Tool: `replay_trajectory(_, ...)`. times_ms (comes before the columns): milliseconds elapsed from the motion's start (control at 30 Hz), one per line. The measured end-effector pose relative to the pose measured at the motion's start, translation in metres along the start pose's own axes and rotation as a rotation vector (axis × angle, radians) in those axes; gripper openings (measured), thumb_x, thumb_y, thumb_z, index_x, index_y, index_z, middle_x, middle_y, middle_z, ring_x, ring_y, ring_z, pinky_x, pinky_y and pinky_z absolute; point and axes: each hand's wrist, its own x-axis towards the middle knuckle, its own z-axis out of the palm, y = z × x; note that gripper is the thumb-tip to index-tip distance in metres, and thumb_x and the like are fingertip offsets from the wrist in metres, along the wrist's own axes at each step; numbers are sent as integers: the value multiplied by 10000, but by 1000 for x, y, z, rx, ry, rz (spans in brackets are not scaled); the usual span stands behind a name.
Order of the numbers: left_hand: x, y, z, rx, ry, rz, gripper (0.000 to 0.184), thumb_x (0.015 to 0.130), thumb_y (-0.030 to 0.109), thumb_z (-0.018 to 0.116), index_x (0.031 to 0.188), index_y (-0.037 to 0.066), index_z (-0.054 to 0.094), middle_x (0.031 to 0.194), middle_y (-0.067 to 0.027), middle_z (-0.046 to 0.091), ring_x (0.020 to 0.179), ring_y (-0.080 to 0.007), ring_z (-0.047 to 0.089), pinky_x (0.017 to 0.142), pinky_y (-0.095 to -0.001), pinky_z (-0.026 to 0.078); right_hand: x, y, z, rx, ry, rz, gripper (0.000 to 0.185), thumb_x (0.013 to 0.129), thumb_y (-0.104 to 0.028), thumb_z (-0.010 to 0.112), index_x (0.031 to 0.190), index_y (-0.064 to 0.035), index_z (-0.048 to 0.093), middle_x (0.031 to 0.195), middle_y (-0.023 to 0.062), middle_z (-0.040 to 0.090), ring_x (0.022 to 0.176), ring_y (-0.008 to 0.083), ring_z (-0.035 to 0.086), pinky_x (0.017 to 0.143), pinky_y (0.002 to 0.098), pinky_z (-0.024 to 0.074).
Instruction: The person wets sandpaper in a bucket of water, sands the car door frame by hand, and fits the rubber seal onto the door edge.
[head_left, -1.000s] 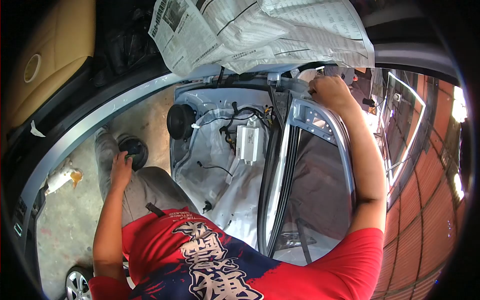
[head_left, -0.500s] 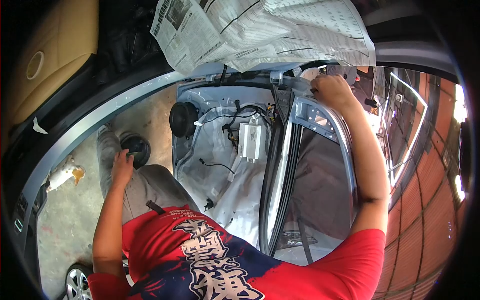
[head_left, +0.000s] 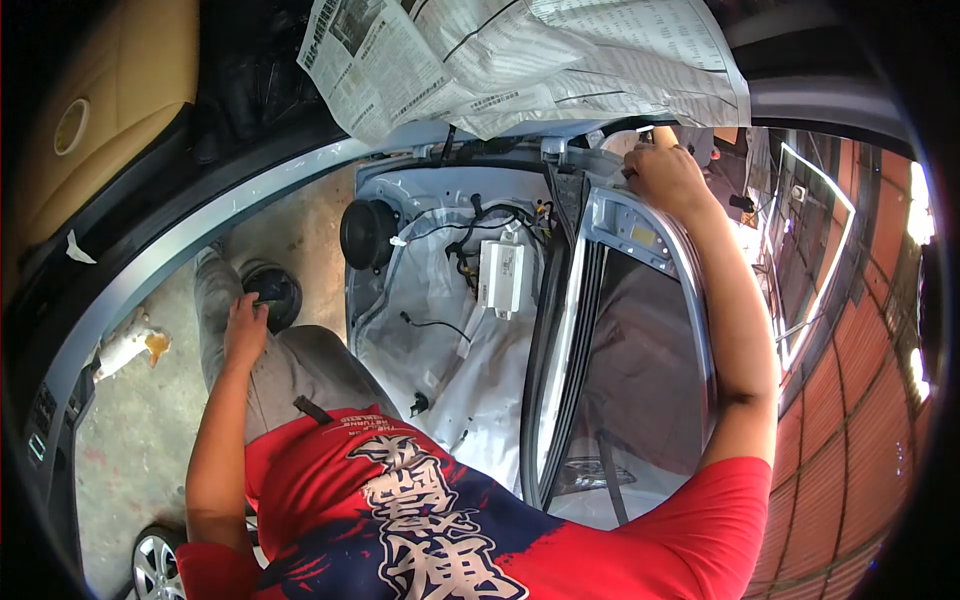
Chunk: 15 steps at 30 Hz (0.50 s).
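Note:
My right hand [head_left: 665,180] is closed at the top corner of the open car door [head_left: 440,185], beside the window frame [head_left: 640,240]. A dark bit shows at its fingertips, but I cannot make out what it grips. My left hand [head_left: 246,325] hangs low by my grey-trousered leg [head_left: 310,365], above my dark shoe [head_left: 272,290]. Its fingers are curled, and whatever they hold is hidden. With its trim off, the door shows a white box module [head_left: 501,277], a black round speaker [head_left: 368,235] and dark wiring [head_left: 465,255].
Newspaper sheets [head_left: 540,70] cover the car's edge above the door. A tan seat or panel [head_left: 100,110] is at upper left. On the floor lies a white and orange animal [head_left: 130,345], which looks like a cat. A wheel [head_left: 157,565] stands at lower left.
My right hand has shifted very slightly, and a skin-coloured shape now shows just behind it. A small green spot at my left fingers no longer shows. The animal's head has moved a little.

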Motion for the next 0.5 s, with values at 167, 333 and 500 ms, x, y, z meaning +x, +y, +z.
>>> replay_trajectory(167, 0, 5, -5, 13, -26, -22, 380, 959, 282, 529, 1285, 85, 532, 1330, -187, 475, 1139, -379, 537, 950, -452, 438, 2, -4, -6, 28, -7, 20, 156, 779, -152, 627, 899, -69, 682, 956, 124, 693, 938, 319, 659, 836, 435, 504)
replay_trajectory(333, -2, 9, -11, -20, -48, -31, 390, 967, 277, 509, 1297, 69, 523, 1346, -218, 467, 1200, -405, 503, 980, -464, 428, 6, -2, -4, 46, -44, 26, 206, 776, -147, 611, 950, -97, 709, 988, 154, 692, 955, 341, 665, 850, 448, 516)
replay_trajectory(500, -4, 14, -13, -7, -14, -23, 380, 962, 269, 518, 1278, 59, 532, 1323, -210, 481, 1175, -408, 513, 971, -464, 433, 6, -5, -15, 55, -72, 16, 205, 770, -146, 619, 944, -85, 707, 1001, 169, 686, 975, 348, 657, 860, 451, 511)
